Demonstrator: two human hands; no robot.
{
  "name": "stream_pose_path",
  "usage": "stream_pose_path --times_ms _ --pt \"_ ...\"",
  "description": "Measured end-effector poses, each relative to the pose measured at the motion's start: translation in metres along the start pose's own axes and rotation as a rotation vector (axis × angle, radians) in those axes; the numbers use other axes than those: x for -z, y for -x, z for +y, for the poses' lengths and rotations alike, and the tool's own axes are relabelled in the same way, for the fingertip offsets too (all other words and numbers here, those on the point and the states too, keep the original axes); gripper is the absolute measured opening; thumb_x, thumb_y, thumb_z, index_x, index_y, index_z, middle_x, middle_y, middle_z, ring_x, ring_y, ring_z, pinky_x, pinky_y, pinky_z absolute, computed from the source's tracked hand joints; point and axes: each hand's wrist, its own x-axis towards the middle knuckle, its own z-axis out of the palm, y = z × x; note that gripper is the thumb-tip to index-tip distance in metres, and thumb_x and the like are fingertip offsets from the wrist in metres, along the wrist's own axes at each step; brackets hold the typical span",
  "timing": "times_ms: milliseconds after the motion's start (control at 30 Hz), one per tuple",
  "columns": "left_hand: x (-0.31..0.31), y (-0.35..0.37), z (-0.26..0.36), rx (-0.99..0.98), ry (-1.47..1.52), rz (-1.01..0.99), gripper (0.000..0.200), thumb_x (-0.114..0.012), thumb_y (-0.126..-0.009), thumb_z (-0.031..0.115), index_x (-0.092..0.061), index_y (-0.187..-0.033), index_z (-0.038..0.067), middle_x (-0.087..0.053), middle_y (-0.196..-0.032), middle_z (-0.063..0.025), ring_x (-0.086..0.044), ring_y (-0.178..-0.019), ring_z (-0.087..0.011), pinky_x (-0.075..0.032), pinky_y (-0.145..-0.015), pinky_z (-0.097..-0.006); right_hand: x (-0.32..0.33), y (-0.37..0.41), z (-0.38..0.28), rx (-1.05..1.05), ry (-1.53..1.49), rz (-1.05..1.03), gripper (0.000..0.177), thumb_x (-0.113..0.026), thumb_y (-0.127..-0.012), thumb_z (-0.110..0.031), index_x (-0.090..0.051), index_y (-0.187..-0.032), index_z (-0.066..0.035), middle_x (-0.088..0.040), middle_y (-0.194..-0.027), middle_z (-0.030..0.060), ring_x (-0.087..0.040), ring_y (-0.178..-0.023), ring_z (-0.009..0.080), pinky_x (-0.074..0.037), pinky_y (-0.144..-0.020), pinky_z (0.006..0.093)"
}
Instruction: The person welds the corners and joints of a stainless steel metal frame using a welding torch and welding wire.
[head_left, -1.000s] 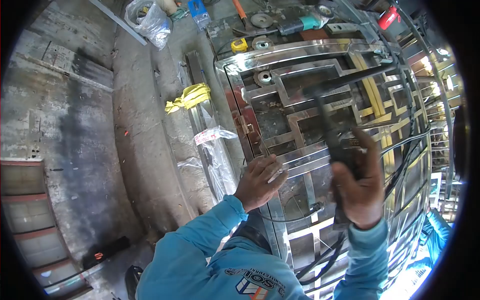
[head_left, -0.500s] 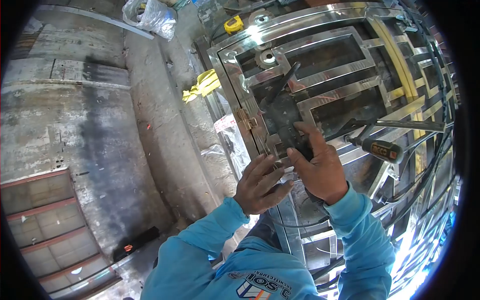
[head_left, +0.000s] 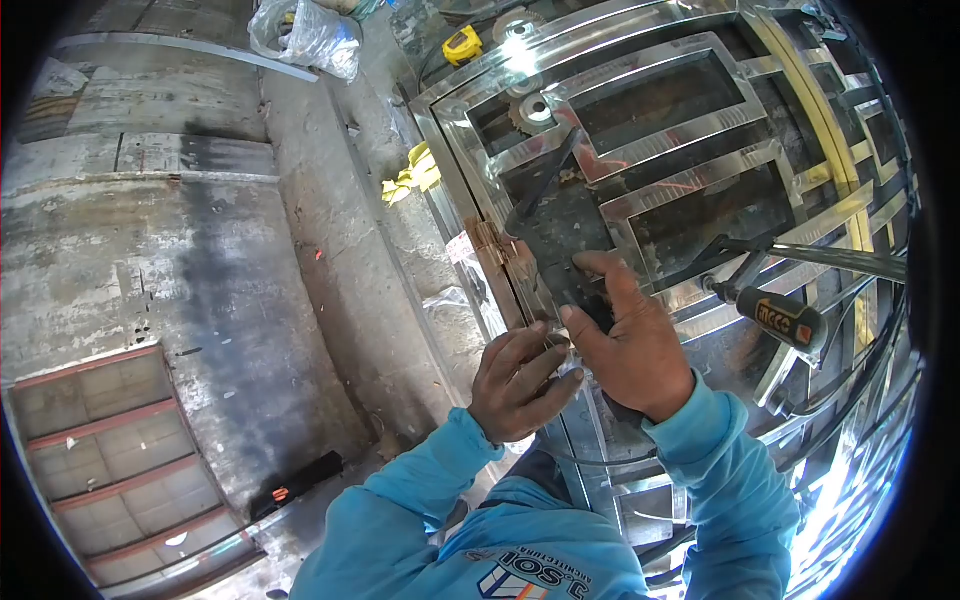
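Note:
My right hand (head_left: 640, 355) is wrapped around a dark hand-held power tool (head_left: 592, 303), which looks like an angle grinder, thumb and index finger over its body. A black bar-like handle (head_left: 548, 180) reaches up beyond the tool's far end. My left hand (head_left: 518, 385) lies beside it with loosely bent, slightly spread fingers, fingertips at the edge of the shiny metal frame (head_left: 660, 150). A copper-coloured patch (head_left: 490, 245) shows on the frame's left rail, close to the tool. The palm and wrist cover the tool's rear part.
A bar clamp (head_left: 775, 316) with a black and orange handle sits right of my right hand. Beyond lie a yellow tape measure (head_left: 462, 46) and toothed discs (head_left: 536, 110). Dark cables (head_left: 860, 350) run along the right. Yellow cloth (head_left: 412, 175) and a plastic bag (head_left: 310, 40) lie left.
The view has shifted slightly, so the floor things sit further right. The tool's far end has moved a little left, close to the copper-coloured patch. Both hands keep much the same pose.

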Motion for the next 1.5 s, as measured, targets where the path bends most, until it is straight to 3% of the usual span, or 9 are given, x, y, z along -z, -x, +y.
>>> stream_pose_path --times_ms 267,400,567,900,1000,1100,1200,1400,1500 --pt "0.005 -0.002 0.006 -0.035 0.038 -0.012 0.037 -0.081 -0.082 0.019 -0.066 -0.117 0.020 -0.059 -0.116 -0.0040 -0.057 -0.128 -0.0305 -0.055 -0.101 -0.0495 0.000 -0.003 -0.004 -0.073 0.010 -0.062 0.046 -0.065 -0.096 -0.014 -0.046 -0.137 -0.004 -0.070 -0.098 0.0282 -0.074 -0.088 0.0426 -0.057 -0.079 0.0471" --pt "0.004 0.002 0.003 -0.031 0.019 -0.010 0.039 -0.080 -0.083 0.021 -0.067 -0.120 0.022 -0.060 -0.124 -0.0025 -0.057 -0.125 -0.0277 -0.054 -0.098 -0.0456 0.002 -0.004 -0.010 -0.127 -0.007 -0.092 0.047 -0.065 -0.096 -0.014 -0.046 -0.137 -0.005 -0.071 -0.097 0.0283 -0.073 -0.089 0.0439 -0.057 -0.080 0.0475" --pt "0.009 0.005 0.005 -0.029 -0.043 -0.022 0.042 -0.079 -0.084 0.020 -0.068 -0.124 0.025 -0.062 -0.131 -0.0022 -0.059 -0.113 -0.0231 -0.052 -0.089 -0.0390 -0.003 -0.002 -0.001 0.014 0.066 -0.018 0.047 -0.064 -0.096 -0.014 -0.045 -0.137 -0.004 -0.070 -0.098 0.0290 -0.073 -0.092 0.0445 -0.057 -0.082 0.0470" --pt "0.010 -0.007 0.002 -0.068 0.072 -0.008 0.039 -0.081 -0.080 0.015 -0.072 -0.118 0.017 -0.064 -0.124 -0.0048 -0.060 -0.104 -0.0236 -0.053 -0.084 -0.0394 0.001 -0.001 -0.009 -0.141 -0.048 -0.061 0.047 -0.066 -0.095 -0.016 -0.046 -0.136 -0.005 -0.070 -0.098 0.0282 -0.072 -0.095 0.0461 -0.056 -0.083 0.0477" --pt "0.012 -0.003 0.005 -0.082 0.067 -0.015 0.039 -0.079 -0.081 0.017 -0.070 -0.119 0.020 -0.062 -0.127 -0.0050 -0.060 -0.108 -0.0237 -0.055 -0.085 -0.0402 -0.003 -0.003 0.006 0.071 0.095 -0.008 0.045 -0.066 -0.095 -0.017 -0.047 -0.135 -0.006 -0.071 -0.097 0.0274 -0.071 -0.095 0.0477 -0.055 -0.084 0.0483" --pt "0.015 -0.005 0.007 -0.092 0.061 -0.018 0.039 -0.078 -0.079 0.016 -0.071 -0.118 0.018 -0.063 -0.125 -0.0064 -0.060 -0.107 -0.0246 -0.055 -0.085 -0.0411 -0.005 -0.001 0.002 0.001 0.043 0.069 0.045 -0.067 -0.095 -0.018 -0.048 -0.134 -0.006 -0.071 -0.100 0.0273 -0.070 -0.097 0.0485 -0.055 -0.084 0.0492" --pt "0.018 -0.007 0.006 -0.080 0.072 -0.007 0.040 -0.078 -0.077 0.014 -0.071 -0.116 0.015 -0.064 -0.124 -0.0078 -0.061 -0.106 -0.0262 -0.055 -0.085 -0.0422 0.003 -0.004 0.000 0.009 0.156 -0.072 0.046 -0.068 -0.094 -0.019 -0.049 -0.134 -0.005 -0.068 -0.111 0.0290 -0.068 -0.102 0.0483 -0.054 -0.086 0.0500" --pt "0.033 -0.013 0.003 -0.070 0.033 0.018 0.043 -0.082 -0.075 0.006 -0.071 -0.116 0.010 -0.065 -0.122 -0.0093 -0.064 -0.102 -0.0295 -0.055 -0.083 -0.0424 -0.005 0.006 0.009 0.028 0.049 0.064 0.057 -0.070 -0.093 -0.018 -0.045 -0.142 -0.006 -0.065 -0.119 0.0290 -0.065 -0.108 0.0494 -0.054 -0.086 0.0504" --pt "0.041 -0.015 0.001 -0.051 -0.006 0.061 0.042 -0.081 -0.076 0.008 -0.071 -0.116 0.010 -0.065 -0.119 -0.0091 -0.065 -0.102 -0.0291 -0.055 -0.084 -0.0415 -0.002 0.020 0.011 0.241 0.108 0.181 0.062 -0.071 -0.091 -0.011 -0.043 -0.146 -0.006 -0.066 -0.114 0.0260 -0.069 -0.104 0.0437 -0.055 -0.085 0.0449"
